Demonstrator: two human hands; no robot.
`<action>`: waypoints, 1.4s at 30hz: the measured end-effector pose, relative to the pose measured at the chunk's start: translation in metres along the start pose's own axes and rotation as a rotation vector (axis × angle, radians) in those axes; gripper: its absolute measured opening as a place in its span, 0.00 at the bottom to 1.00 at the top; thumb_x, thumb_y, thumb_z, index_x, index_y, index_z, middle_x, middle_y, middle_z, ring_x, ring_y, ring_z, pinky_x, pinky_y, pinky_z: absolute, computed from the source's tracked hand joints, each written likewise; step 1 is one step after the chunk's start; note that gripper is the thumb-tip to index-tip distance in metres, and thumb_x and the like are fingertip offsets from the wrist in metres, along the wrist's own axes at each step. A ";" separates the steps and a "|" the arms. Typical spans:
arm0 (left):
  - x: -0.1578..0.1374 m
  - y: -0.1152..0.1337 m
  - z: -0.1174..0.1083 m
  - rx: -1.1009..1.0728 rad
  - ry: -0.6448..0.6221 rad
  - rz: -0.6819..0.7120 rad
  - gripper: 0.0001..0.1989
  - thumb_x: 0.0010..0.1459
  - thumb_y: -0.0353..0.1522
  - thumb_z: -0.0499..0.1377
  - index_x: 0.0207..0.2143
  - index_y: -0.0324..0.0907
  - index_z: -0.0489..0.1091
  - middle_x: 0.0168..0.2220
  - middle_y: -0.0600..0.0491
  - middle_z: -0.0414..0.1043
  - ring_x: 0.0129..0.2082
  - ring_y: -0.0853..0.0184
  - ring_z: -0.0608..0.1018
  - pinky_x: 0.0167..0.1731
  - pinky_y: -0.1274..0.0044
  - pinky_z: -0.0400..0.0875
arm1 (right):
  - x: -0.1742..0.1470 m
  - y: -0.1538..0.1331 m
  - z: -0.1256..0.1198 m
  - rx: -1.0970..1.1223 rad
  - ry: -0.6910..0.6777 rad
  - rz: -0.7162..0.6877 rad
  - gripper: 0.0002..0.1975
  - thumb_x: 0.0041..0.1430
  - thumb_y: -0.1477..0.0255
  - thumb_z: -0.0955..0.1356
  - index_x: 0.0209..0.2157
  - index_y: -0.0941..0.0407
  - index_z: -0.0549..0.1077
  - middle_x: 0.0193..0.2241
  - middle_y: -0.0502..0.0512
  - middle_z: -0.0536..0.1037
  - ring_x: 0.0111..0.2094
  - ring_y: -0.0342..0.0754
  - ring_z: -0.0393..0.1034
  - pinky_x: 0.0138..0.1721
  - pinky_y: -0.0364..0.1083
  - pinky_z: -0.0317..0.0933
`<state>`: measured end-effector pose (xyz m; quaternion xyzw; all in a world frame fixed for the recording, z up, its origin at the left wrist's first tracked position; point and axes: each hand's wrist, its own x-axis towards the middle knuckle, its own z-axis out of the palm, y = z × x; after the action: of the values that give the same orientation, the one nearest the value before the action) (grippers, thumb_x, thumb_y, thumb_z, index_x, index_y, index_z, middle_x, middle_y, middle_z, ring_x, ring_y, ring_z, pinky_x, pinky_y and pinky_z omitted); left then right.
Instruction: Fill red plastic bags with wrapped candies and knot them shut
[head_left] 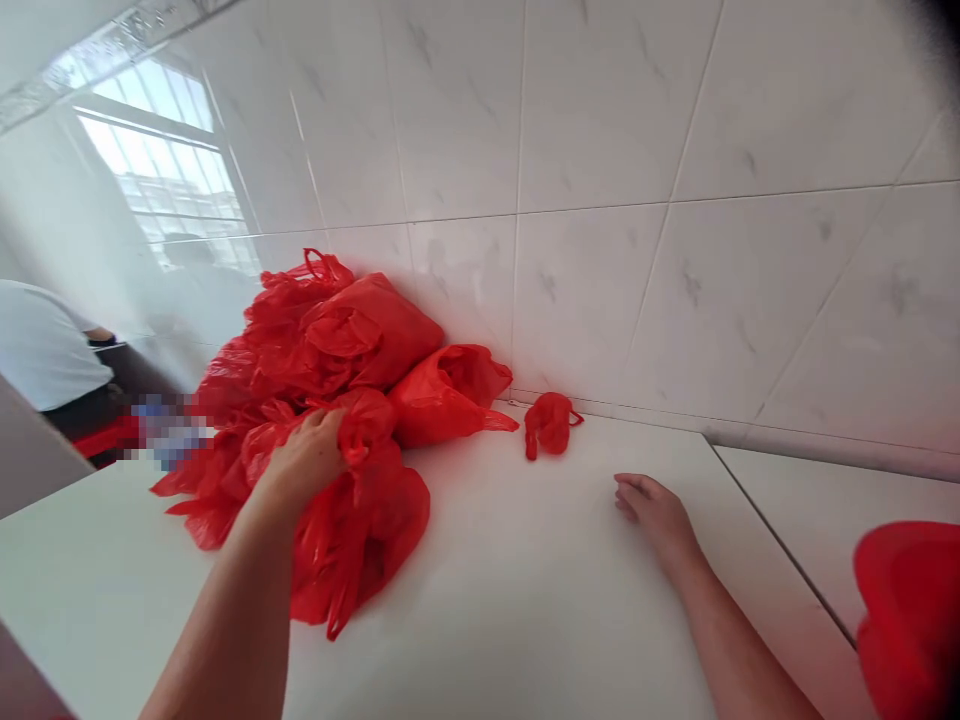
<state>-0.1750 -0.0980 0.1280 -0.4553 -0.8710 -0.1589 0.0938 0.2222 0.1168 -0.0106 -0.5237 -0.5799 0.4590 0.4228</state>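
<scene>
Head view. I've got a heap of thin, shiny, wrinkled red plastic bags at ten o'clock on a smooth white tabletop, against a glossy white marbled tile wall. Loose handles stick out; shapes are lumpy. Left hand is on the heap, palm down; can't tell if the fingers grip. Rounded, see-through red bag with a bunched top sits at four o'clock from it, just beside. Right hand is half-curled, loose; small crumpled red plastic bag at its ten o'clock, apart. Smooth curved red object at frame four o'clock, cut off. Person in white top at nine.
</scene>
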 end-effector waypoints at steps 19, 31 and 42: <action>0.005 0.252 0.162 -0.689 -0.366 0.464 0.36 0.46 0.39 0.64 0.58 0.45 0.62 0.67 0.41 0.42 0.65 0.38 0.43 0.56 0.47 0.46 | -0.007 -0.004 0.013 -0.314 0.017 -0.169 0.12 0.52 0.64 0.62 0.32 0.51 0.75 0.32 0.50 0.78 0.34 0.50 0.71 0.35 0.47 0.59; -0.030 0.262 0.175 -1.089 -0.374 0.631 0.11 0.52 0.32 0.59 0.39 0.47 0.76 0.50 0.49 0.73 0.55 0.57 0.68 0.56 0.68 0.58 | 0.003 -0.009 0.005 0.179 0.133 0.010 0.36 0.58 0.52 0.59 0.63 0.50 0.46 0.48 0.58 0.72 0.30 0.48 0.74 0.26 0.44 0.66; -0.026 0.260 0.177 -1.488 -0.499 0.270 0.28 0.45 0.37 0.67 0.48 0.44 0.63 0.40 0.51 0.73 0.37 0.64 0.75 0.37 0.74 0.69 | -0.017 -0.027 0.028 0.035 -0.085 -0.247 0.19 0.51 0.65 0.68 0.46 0.50 0.72 0.41 0.51 0.77 0.40 0.50 0.71 0.40 0.47 0.65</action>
<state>0.0502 0.0859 0.0045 -0.5222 -0.4689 -0.5795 -0.4142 0.1909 0.0962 0.0092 -0.4208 -0.6494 0.4352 0.4602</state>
